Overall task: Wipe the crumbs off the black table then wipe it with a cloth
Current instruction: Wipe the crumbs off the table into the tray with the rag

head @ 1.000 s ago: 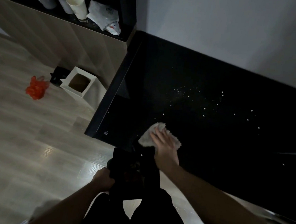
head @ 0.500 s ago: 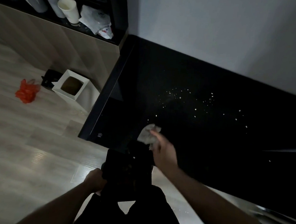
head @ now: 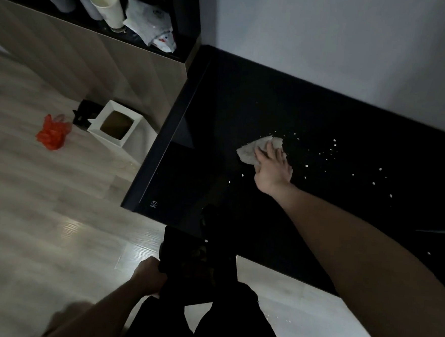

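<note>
— Since a second ago the right hand (head: 272, 169) is reaching much further out: it was pressing the cloth (head: 257, 151) close to the near edge of the bench (head: 189, 181), and now it is pressing it flat in the middle, at the left fringe of the crumbs (head: 330, 160).

— What is the nearer hand doing?

— Closest to the camera, the left hand (head: 148, 275) is gripping a dark flat thing (head: 196, 261) just below the near edge, fingers wrapped round its side. I am judging it to be a catcher for the crumbs, but it is too dark to tell.

— How far along are they?

— Early to middle, I am guessing. A few specks are lying between the near edge and the cloth, and one is sitting at the dark thing's top. Beyond and to the right of the palm, most of the scatter is lying untouched, with strays well off toward the far right.

— So what is remaining?

— Sweeping that main patch toward the edge, then the full wipe of the black top.
</note>
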`<state>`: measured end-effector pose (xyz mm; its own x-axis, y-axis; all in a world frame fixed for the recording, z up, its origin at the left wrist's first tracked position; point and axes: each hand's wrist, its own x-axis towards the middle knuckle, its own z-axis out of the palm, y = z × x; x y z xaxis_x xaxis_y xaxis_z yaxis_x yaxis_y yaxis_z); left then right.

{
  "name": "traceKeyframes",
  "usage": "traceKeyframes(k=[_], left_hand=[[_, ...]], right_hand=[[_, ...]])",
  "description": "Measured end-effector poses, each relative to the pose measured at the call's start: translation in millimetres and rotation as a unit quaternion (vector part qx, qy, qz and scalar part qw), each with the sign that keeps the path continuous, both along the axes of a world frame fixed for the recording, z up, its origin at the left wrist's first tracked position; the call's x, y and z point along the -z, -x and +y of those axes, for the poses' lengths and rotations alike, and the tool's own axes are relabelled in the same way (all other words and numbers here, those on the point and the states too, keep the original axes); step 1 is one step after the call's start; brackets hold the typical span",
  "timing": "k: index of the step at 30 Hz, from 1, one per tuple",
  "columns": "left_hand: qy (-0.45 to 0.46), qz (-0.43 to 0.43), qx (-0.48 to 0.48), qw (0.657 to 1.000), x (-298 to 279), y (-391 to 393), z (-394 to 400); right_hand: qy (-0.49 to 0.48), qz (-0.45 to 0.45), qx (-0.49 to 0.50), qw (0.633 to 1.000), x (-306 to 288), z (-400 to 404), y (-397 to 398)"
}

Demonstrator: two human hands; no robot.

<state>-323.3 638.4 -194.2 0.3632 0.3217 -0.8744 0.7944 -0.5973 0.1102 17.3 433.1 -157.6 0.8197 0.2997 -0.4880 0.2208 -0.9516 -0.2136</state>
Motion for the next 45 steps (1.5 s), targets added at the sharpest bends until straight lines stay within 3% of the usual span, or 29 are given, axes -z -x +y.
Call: traceKeyframes(k=[4,11,19,24,28,36,41,45], left_hand=[[0.011,0.001,-0.012,1.000,2.0,1.5,0.3],[0.017,0.011,-0.001,1.000,-3.1,-0.3,1.2],[0.006,0.012,0.014,1.000,-9.9,-1.7,4.1],[0.021,0.013,0.001,1.000,-11.3,-3.2,7.0],[0.010,0.015,0.009,1.000,-13.3,-3.8,4.7],[0.002,0.020,0.007,1.000,-8.6,-6.9,4.5],[-0.002,0.019,-0.021,1.000,-1.0,-4.8,6.7],[0.019,0.021,-0.045,0.999,4.9,-1.0,15.8]], right_hand=[[-0.035,-0.049,-0.069,0.996,5.8,5.5,54.5],[-0.139,-0.007,-0.159,0.977,18.4,-7.9,184.5],[-0.250,0.148,-0.009,0.957,-18.9,-5.3,251.4],[-0.316,0.093,0.079,0.941,-46.7,-20.0,208.5],[-0.297,0.019,0.147,0.943,-53.0,-41.0,135.6],[-0.256,-0.075,0.171,0.949,-36.5,-54.7,-21.0],[-0.187,-0.092,0.139,0.968,-19.7,-39.9,-83.0],[-0.056,-0.027,0.088,0.994,0.2,-21.6,-99.7]])
